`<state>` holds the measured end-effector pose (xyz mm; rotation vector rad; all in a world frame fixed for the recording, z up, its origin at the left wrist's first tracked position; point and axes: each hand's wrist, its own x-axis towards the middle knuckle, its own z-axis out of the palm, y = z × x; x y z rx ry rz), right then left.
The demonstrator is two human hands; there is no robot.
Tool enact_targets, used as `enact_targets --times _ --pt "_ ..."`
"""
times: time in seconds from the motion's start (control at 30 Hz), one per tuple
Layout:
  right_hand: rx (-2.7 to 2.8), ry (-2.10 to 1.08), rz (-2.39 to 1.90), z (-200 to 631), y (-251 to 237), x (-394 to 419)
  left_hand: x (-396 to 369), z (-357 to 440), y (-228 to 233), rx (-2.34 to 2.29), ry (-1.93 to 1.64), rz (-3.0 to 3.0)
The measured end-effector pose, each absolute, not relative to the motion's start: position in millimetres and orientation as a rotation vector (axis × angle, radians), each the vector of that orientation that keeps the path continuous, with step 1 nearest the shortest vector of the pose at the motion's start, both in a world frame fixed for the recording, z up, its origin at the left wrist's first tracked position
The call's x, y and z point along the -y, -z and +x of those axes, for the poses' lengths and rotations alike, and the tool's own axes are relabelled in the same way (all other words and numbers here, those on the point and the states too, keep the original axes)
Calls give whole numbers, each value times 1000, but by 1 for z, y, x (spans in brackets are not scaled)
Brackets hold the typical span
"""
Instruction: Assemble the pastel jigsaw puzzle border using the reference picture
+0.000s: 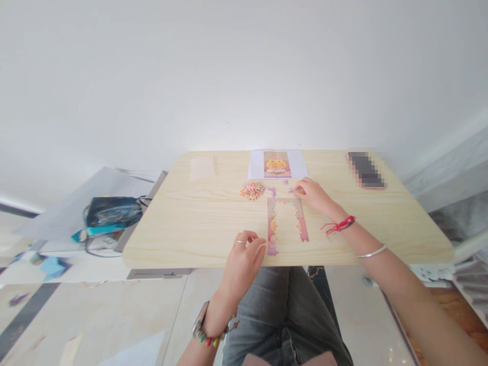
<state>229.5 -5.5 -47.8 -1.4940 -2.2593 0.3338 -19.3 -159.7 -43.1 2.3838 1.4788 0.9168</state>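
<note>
My right hand (309, 194) reaches over the table with thumb and index finger pinched on a small purple puzzle piece (292, 190). Below it lies a partly joined puzzle frame (271, 223), with a left side, a top and a right side, and bare wood inside. Beside the frame's lower left edge, my left hand (246, 259) has its fingers curled and thumb and index together; whether anything is between them cannot be made out. Loose purple pieces (272, 191) lie above the frame. A heap of mixed puzzle pieces (252, 190) sits to their left.
A white sheet with a printed picture (277, 163) of an orange figure lies at the table's back edge, by the wall. A pale paper packet (202, 167) is at back left. A blurred dark phone (366, 170) rests at back right. Left of the table is a dark bag (112, 212).
</note>
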Motion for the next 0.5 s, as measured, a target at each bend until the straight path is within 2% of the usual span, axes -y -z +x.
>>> enact_targets --times 0.5 --pt "2312 -390 -1403 229 52 -4 159 -18 39 -1488 -884 2347"
